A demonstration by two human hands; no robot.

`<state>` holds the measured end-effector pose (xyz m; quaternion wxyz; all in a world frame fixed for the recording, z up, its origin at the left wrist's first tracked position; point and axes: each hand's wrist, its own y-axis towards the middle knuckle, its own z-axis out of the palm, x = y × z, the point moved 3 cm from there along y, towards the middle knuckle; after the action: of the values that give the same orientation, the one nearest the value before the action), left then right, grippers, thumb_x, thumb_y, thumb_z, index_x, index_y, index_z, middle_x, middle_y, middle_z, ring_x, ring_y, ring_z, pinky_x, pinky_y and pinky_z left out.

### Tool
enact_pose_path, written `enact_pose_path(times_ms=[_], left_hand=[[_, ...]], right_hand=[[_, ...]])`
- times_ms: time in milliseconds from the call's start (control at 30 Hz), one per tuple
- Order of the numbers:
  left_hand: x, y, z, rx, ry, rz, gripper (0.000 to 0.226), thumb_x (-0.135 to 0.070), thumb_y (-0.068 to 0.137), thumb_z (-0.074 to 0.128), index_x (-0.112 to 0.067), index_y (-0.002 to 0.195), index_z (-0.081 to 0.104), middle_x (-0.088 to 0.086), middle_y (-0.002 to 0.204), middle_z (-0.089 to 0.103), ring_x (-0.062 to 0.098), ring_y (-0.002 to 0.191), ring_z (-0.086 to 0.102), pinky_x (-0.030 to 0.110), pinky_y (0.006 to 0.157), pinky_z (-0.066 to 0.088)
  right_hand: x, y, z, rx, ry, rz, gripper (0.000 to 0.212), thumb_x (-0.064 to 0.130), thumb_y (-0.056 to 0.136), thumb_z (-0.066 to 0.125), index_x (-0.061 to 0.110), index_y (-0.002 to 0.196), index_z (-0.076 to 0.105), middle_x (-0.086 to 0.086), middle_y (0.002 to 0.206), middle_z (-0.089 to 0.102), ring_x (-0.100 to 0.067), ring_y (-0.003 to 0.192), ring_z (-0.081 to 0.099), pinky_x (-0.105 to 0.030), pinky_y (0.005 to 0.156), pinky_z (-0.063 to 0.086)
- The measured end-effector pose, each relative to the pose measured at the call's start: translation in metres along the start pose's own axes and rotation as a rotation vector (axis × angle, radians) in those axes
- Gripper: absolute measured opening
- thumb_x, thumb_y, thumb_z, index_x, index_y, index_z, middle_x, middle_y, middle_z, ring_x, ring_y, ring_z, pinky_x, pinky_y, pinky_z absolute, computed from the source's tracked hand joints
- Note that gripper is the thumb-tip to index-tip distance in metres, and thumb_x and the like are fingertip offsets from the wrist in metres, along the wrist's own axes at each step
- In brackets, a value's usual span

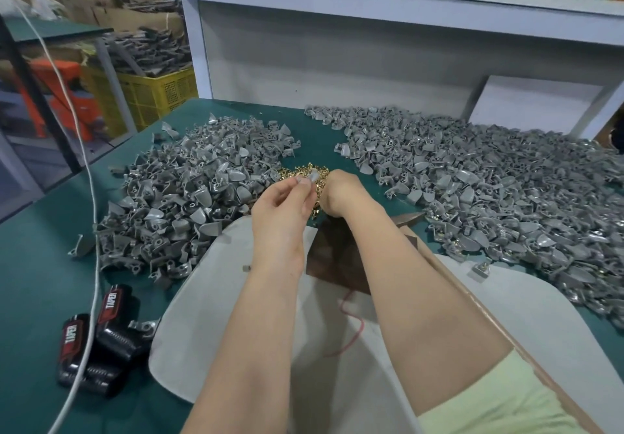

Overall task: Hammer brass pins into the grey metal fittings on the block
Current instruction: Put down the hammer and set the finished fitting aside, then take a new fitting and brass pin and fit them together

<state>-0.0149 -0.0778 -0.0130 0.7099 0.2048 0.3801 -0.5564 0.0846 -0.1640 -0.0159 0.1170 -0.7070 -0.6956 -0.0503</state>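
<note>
My left hand (282,205) pinches a small grey metal fitting (314,175) between its fingertips, held just above a heap of brass pins (305,172) at the table's middle. Beside it, my right hand (341,194) has its fingers curled down into the brass pins; what it holds is hidden. A dark brown block (332,258) lies under my right forearm. A hammer head (410,218) pokes out to the right of that forearm, and its wooden handle (472,293) runs back under the arm.
Big heaps of grey fittings lie left (189,197) and right (489,190) on the green table (40,265). A white mat (209,315) lies under my arms. Black battery packs (101,339) and a white cable (93,265) sit at the left. A white shelf frame (337,1) stands behind.
</note>
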Motion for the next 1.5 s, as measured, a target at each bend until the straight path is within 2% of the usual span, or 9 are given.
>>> enact_pose_path(times_ms=[100,200,300,533,667,800,1067,1300,1500], left_hand=[[0.001,0.001,0.0,0.02,0.095,0.048,0.012,0.0,0.09,0.059,-0.01,0.085,0.061,0.002,0.085,0.064,0.009,0.079,0.062,0.013,0.072,0.054],[0.001,0.001,0.001,0.036,0.394,0.179,0.014,-0.008,0.089,0.063,-0.019,0.08,0.063,-0.003,0.082,0.064,0.01,0.082,0.06,0.02,0.075,0.051],[0.004,-0.005,0.009,0.16,0.769,0.357,0.009,-0.014,0.086,0.067,-0.02,0.082,0.063,-0.01,0.079,0.064,0.009,0.081,0.06,0.019,0.078,0.048],[0.024,-0.02,0.022,0.323,1.522,0.421,0.004,-0.032,0.088,0.062,-0.033,0.091,0.065,-0.008,0.105,0.061,0.019,0.11,0.052,0.034,0.092,0.031],[0.02,-0.022,0.025,0.312,1.48,0.473,0.014,-0.037,0.087,0.063,-0.035,0.1,0.066,-0.009,0.114,0.057,0.02,0.116,0.045,0.036,0.094,0.027],[0.014,-0.025,0.029,0.382,1.221,0.56,0.008,-0.024,0.089,0.064,-0.022,0.093,0.07,-0.006,0.096,0.064,0.014,0.09,0.055,0.03,0.087,0.041],[0.015,-0.03,0.034,0.419,1.098,0.636,0.007,-0.011,0.087,0.063,-0.015,0.086,0.07,0.002,0.088,0.065,0.007,0.077,0.051,0.008,0.067,0.035],[0.015,-0.024,0.026,0.387,1.354,0.504,0.012,-0.029,0.086,0.066,-0.025,0.098,0.068,-0.007,0.102,0.059,0.018,0.101,0.054,0.04,0.097,0.041],[0.021,-0.024,0.026,0.395,1.562,0.448,0.009,-0.031,0.09,0.059,-0.029,0.093,0.068,-0.006,0.106,0.062,0.021,0.109,0.054,0.041,0.095,0.039]], right_hand=[[-0.012,-0.007,-0.012,-0.146,0.271,0.011,0.012,0.005,0.083,0.05,0.0,0.078,0.06,-0.018,0.086,0.062,-0.03,0.077,0.055,-0.031,0.066,0.047],[-0.03,-0.024,-0.028,-0.166,0.683,-0.028,0.015,0.001,0.081,0.054,0.006,0.071,0.064,-0.017,0.077,0.069,-0.028,0.073,0.066,-0.04,0.077,0.056],[-0.055,-0.056,-0.042,-0.157,0.986,-0.094,0.019,-0.004,0.083,0.061,0.014,0.077,0.06,-0.007,0.074,0.068,-0.013,0.064,0.066,-0.025,0.068,0.057],[-0.092,-0.11,-0.032,-0.248,0.817,-0.121,0.022,0.003,0.087,0.062,0.022,0.076,0.065,0.0,0.074,0.068,-0.008,0.07,0.066,-0.02,0.069,0.055],[-0.09,-0.113,-0.025,-0.261,0.833,-0.138,0.024,-0.003,0.085,0.061,0.02,0.077,0.062,-0.001,0.078,0.064,-0.019,0.081,0.061,-0.035,0.082,0.053],[-0.083,-0.113,-0.028,-0.316,0.894,-0.2,0.024,-0.001,0.084,0.063,0.023,0.082,0.061,-0.001,0.083,0.065,-0.018,0.084,0.063,-0.033,0.081,0.054],[-0.084,-0.111,-0.02,-0.184,1.389,-0.155,0.018,0.002,0.087,0.061,0.015,0.077,0.068,0.003,0.061,0.066,-0.007,0.058,0.059,-0.029,0.071,0.05],[-0.092,-0.111,-0.025,-0.374,0.81,-0.13,0.018,0.008,0.085,0.066,0.021,0.073,0.065,0.0,0.073,0.066,-0.013,0.069,0.06,-0.027,0.07,0.05],[-0.08,-0.116,-0.02,-0.312,0.446,-0.154,0.014,0.018,0.088,0.064,0.026,0.076,0.064,0.01,0.078,0.06,-0.005,0.071,0.052,-0.017,0.062,0.034]])
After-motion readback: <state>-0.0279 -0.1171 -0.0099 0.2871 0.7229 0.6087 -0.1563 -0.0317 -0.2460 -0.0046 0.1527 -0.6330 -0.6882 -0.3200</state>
